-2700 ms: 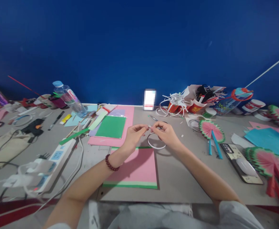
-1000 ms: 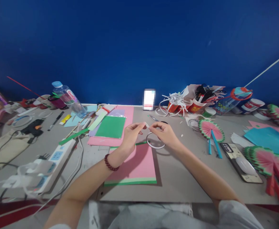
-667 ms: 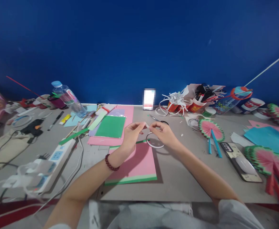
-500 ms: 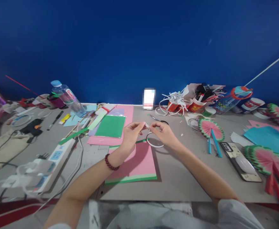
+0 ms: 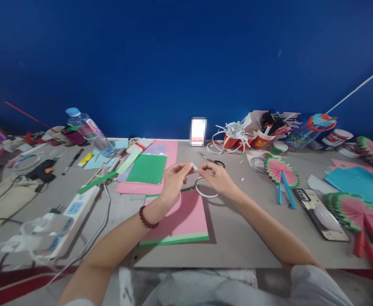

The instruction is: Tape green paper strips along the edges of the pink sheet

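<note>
My left hand (image 5: pixel 175 180) and my right hand (image 5: pixel 217 178) meet above the table, fingertips closed in a pinch. Between them is the end of a narrow strip of white tape (image 5: pixel 195 168), partly hidden by the fingers. Just below my right hand hangs a thin ring-shaped roll of white tape (image 5: pixel 207 196); how it joins the strip is hidden. Underneath lies a pink sheet (image 5: pixel 186 219) with light and dark green bands along its front and back edges. Scissors (image 5: pixel 209 159) lie behind my right hand.
Green paper in a clear sleeve (image 5: pixel 148 168) rests on pink paper at left. A power strip (image 5: pixel 78 212), glue gun (image 5: pixel 43 171) and tilted bottle (image 5: pixel 91 131) stand farther left. Right are watermelon-patterned paper fans (image 5: pixel 282 172), a phone (image 5: pixel 306 199) bearing a white mouse (image 5: pixel 326 219), and cups.
The whole view has shifted very slightly. Both hands keep their pinch, and the roll of tape hangs in nearly the same place.
</note>
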